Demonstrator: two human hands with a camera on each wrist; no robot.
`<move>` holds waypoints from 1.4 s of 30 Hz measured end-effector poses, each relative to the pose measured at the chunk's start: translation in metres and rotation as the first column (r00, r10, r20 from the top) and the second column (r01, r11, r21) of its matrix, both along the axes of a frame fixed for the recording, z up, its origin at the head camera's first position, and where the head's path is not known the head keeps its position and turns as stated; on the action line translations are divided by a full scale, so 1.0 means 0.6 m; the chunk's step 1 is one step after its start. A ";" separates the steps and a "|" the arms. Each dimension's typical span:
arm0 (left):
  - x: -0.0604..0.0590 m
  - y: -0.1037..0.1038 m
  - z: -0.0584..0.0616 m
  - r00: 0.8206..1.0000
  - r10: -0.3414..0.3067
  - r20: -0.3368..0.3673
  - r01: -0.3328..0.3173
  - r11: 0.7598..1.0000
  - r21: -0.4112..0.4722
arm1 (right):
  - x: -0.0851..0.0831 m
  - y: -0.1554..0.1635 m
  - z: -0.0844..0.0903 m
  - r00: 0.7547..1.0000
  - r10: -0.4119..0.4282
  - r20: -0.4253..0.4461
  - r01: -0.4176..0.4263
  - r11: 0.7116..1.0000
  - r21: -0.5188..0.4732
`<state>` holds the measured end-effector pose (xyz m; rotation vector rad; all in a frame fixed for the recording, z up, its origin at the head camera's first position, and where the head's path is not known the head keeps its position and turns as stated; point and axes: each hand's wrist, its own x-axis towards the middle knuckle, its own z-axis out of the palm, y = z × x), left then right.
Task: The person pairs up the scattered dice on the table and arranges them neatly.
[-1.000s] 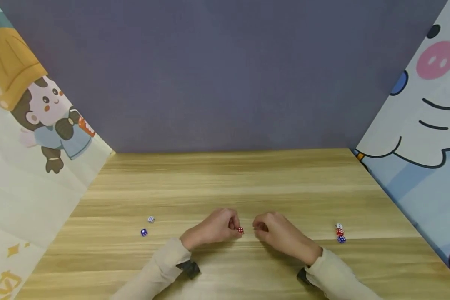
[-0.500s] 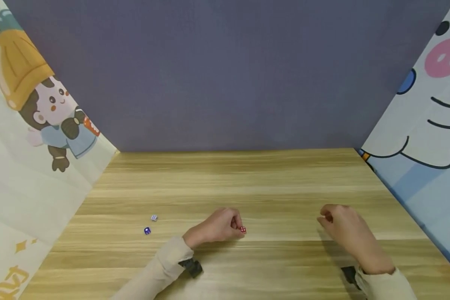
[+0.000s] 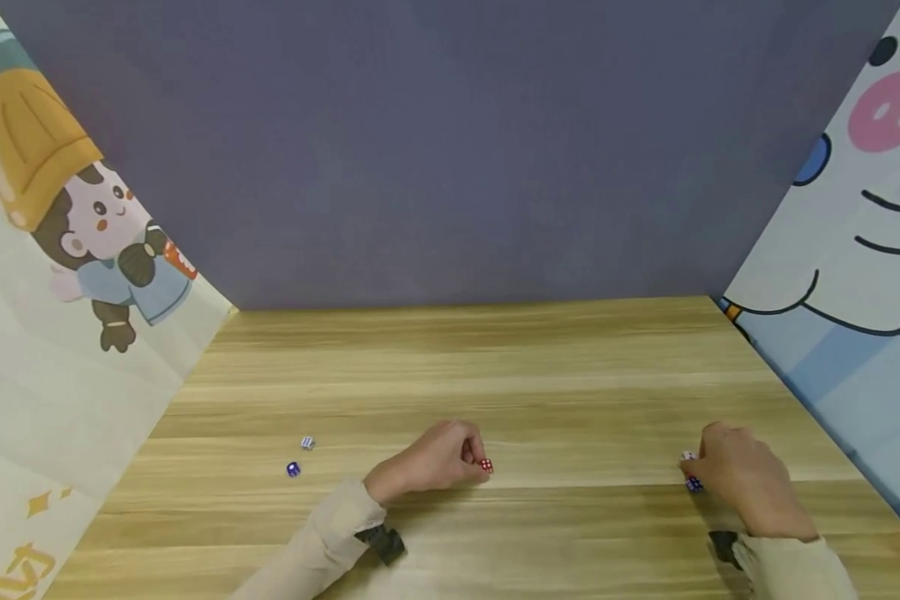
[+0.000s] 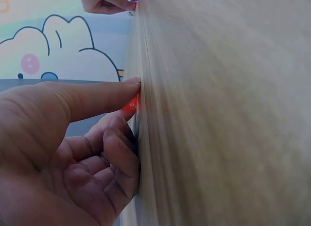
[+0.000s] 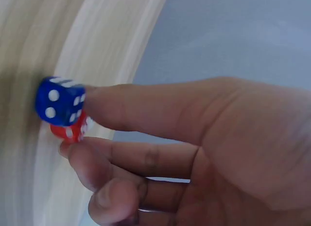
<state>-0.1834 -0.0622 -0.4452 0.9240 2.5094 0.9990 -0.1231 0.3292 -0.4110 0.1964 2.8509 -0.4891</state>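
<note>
Since a second ago the right hand point(image 3: 746, 487) has left the middle of the bench point(image 3: 495, 375) and swung out to the right, where it now sits at the small stack of dice point(image 3: 692, 475); the left hand point(image 3: 427, 462) has stayed where it was. Largest first: the wooden bench runs between a purple back wall point(image 3: 450, 150), a cartoon child panel point(image 3: 82, 233) on the left and a cartoon animal panel point(image 3: 862, 208) on the right. On the bench, the left hand rests with its fingers point(image 4: 97, 97) curled, thumb and forefinger pinching a red die point(image 3: 486, 466) against the surface near the centre. The right hand's fingers point(image 5: 146, 109) close on the stack near the right edge: in the right wrist view a blue die point(image 5: 59, 100) and a second red die point(image 5: 68, 130) touching it are pinched between fingertips. A white die point(image 3: 687, 456) shows at the stack's far end in the head view. Well apart on the left lie two loose dice, a pale die point(image 3: 307, 442) and a dark blue die point(image 3: 293, 469), near each other.
</note>
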 end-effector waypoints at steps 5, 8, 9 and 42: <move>0.003 -0.001 -0.001 1.000 -0.016 -0.013 0.016 1.000 -0.003 | 0.002 0.004 -0.006 0.999 0.018 0.030 -0.018 1.000 0.014; 0.004 -0.002 -0.001 1.000 -0.019 -0.010 0.019 1.000 -0.009 | 0.004 0.007 -0.009 0.999 0.027 0.031 -0.027 1.000 0.006; 0.004 -0.002 0.000 1.000 -0.018 -0.007 0.017 1.000 -0.015 | 0.005 0.008 -0.010 0.999 0.031 0.027 -0.031 1.000 0.000; 0.006 -0.002 0.001 1.000 0.004 -0.012 -0.005 0.999 -0.032 | 0.001 0.015 -0.006 0.997 0.065 -0.031 -0.066 0.998 -0.024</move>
